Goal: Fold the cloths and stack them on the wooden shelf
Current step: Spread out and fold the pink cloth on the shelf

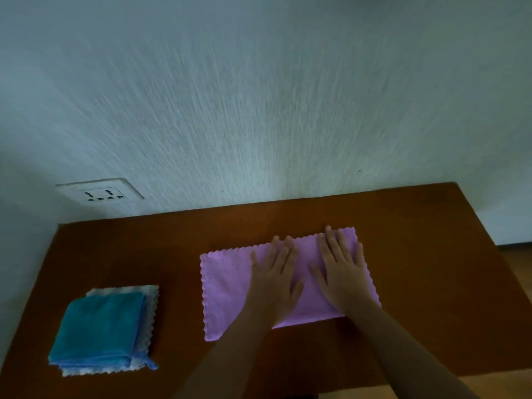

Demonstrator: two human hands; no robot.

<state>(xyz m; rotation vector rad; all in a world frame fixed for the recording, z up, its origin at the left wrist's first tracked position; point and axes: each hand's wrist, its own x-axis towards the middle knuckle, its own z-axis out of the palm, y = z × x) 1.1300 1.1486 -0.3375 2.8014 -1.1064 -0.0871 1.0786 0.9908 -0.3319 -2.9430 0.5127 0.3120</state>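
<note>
from the head camera, looking down, a long light purple fluffy cloth with wavy edges (227, 286) lies flat on a brown wooden shelf (417, 254) that sits against a pale bumpy wall (259, 96). the purple cloth is a long shape that runs from left to right, a bit tilted, and it is in the middle of the shelf. both hands are on top of it. the left hand (275, 280) lies flat near the middle of the cloth, palm down, and its fingers (288, 249) are straight and spread a little, reaching to the far edge. the right hand (341, 272) lies flat on the right part of the cloth, just beside the left hand, and its fingers (331, 240) are straight and open too, with the tips near the far edge. neither hand is gripping anything; they just press on the cloth. the bare arms come in from the bottom. on the left side of the shelf, well apart from the purple cloth, a folded blue fluffy cloth (100, 329) sits on top of a folded white cloth with zigzag edges (151, 306), which peeks out on the right and at the near edge. a white wall socket (100, 192) is on the wall above that pile. a strip of light wooden floor (518, 269) shows on the right.
</note>
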